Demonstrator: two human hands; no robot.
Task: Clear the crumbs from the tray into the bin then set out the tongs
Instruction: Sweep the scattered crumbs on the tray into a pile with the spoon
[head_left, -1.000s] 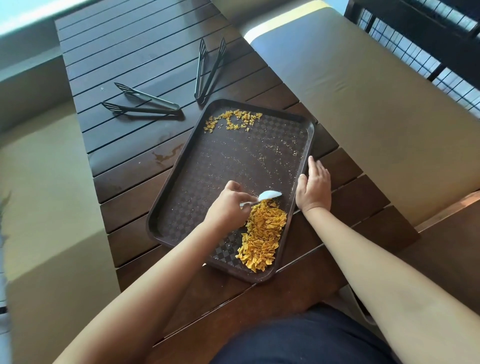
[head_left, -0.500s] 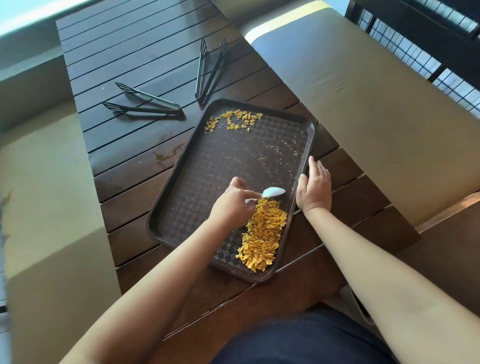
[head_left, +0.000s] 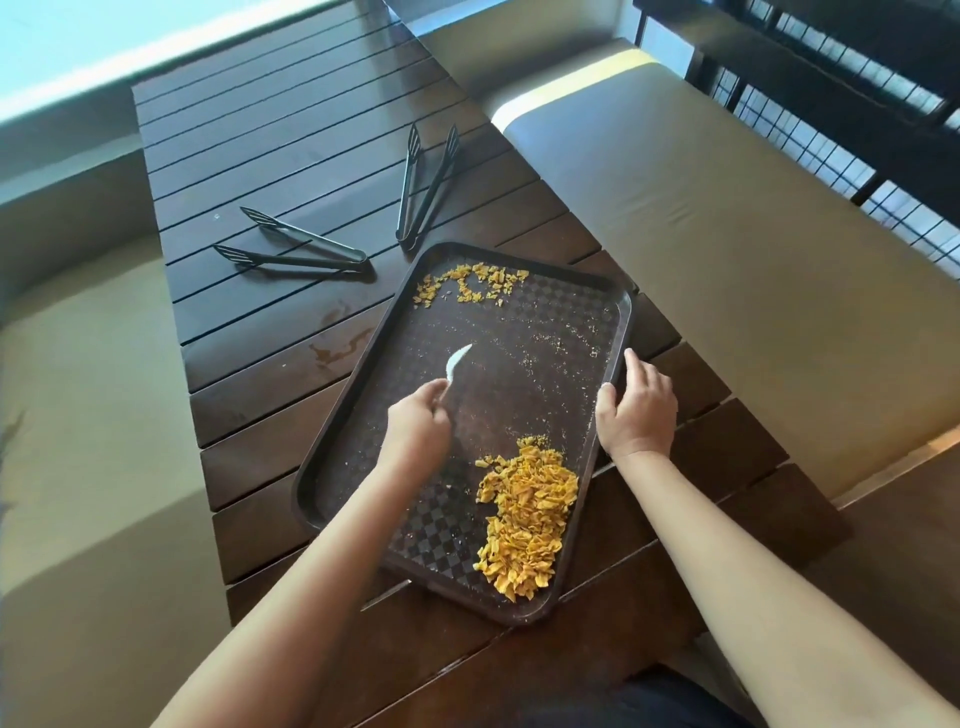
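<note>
A dark brown tray (head_left: 332, 462) lies on the slatted wooden table (head_left: 291, 156). A big heap of yellow crumbs (head_left: 524, 519) sits at the tray's near right corner, and a smaller patch of crumbs (head_left: 467, 283) lies along its far edge. My left hand (head_left: 418, 431) is shut on a white plastic spoon (head_left: 457, 361), whose bowl points toward the far patch over the tray's middle. My right hand (head_left: 636, 410) grips the tray's right rim. Two pairs of black tongs lie on the table beyond the tray: one pair (head_left: 296, 249) at the left, the other pair (head_left: 426, 184) straight ahead.
Tan cushioned benches (head_left: 727, 218) flank the table on both sides. A dark metal railing (head_left: 857, 104) runs at the upper right. A wet stain (head_left: 332, 348) marks the slats just left of the tray. No bin is in view.
My left hand has lifted the spoon away from the big heap and swung it up and left toward the tray's middle. My right hand has shifted on the right rim.
</note>
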